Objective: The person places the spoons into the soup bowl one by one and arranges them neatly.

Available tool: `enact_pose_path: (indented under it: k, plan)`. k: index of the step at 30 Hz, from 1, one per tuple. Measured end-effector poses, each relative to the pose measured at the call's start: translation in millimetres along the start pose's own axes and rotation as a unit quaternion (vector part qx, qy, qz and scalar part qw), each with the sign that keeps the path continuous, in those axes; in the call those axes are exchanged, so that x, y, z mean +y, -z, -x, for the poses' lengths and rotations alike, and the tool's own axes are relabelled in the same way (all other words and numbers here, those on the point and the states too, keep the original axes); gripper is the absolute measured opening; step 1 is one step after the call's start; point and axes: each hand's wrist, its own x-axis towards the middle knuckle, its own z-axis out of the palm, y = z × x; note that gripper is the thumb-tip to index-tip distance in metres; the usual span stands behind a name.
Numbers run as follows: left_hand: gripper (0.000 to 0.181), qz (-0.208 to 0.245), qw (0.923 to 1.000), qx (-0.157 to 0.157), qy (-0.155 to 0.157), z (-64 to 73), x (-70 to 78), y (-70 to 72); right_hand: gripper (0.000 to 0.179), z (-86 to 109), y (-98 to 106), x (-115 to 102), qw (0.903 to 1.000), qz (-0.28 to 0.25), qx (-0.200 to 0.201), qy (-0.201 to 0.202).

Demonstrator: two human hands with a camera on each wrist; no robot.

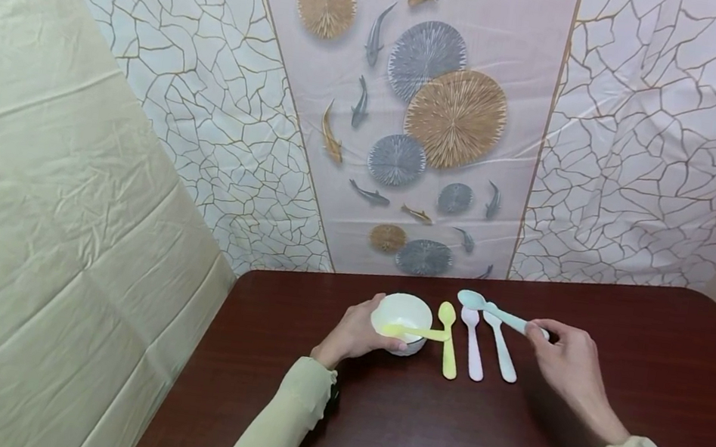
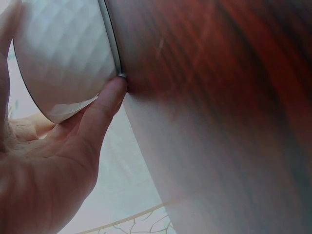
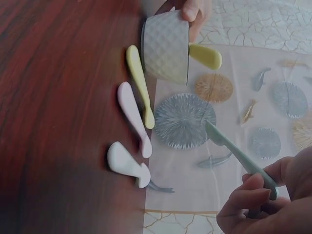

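Observation:
My left hand [image 1: 356, 334] grips the side of a white bowl [image 1: 403, 306], which stands upright on the table; its quilted outside shows in the left wrist view. A yellow spoon [image 1: 423, 333] leans inside the bowl with its handle over the right rim. My right hand [image 1: 573, 367] pinches a mint-green spoon [image 1: 508, 319] by the handle end, raised above the table, its head pointing left. To the right of the bowl lie a second yellow spoon [image 1: 449, 360], a pink spoon [image 1: 474, 350] and a pale blue-white spoon [image 1: 505, 357], whose head is partly hidden behind the mint-green one.
The dark red-brown table [image 1: 430, 440] ends at a back edge just behind the bowl and spoons. Beyond it hangs a patterned cloth [image 1: 428, 210] with fish and round motifs. A plain cream cloth [image 1: 57, 212] covers the left side.

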Motion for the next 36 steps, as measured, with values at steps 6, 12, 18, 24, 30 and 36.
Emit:
enact_pose_path:
  k: [6,12,18,24,30,36]
  plan:
    - [0.114,0.001,1.0000,-0.002,-0.002,-0.5,-1.2,0.2,0.033,-3.7,-5,-9,0.9998,-0.007,-0.020,0.005]
    - [0.114,0.005,1.0000,-0.003,-0.001,-0.5,-0.7,0.6,0.034,-7.4,-10,-18,0.9988,-0.021,-0.043,0.007]
    - [0.111,0.007,1.0000,0.000,-0.006,-0.6,-1.0,0.9,0.036,-13.1,-16,-29,0.9981,-0.024,-0.055,0.011]
    - [0.108,-0.002,1.0000,-0.002,-0.007,0.0,-1.6,0.7,0.036,-17.0,-23,-34,0.9953,-0.039,-0.089,0.004]
    - [0.103,-0.005,0.9999,0.003,-0.012,-1.2,-1.6,1.2,0.034,-22.0,-32,-35,0.9916,-0.054,-0.118,0.000]
    - [0.105,-0.001,1.0000,0.001,-0.010,-1.0,-1.5,1.1,0.033,-25.9,-43,-34,0.9897,-0.059,-0.131,0.001]
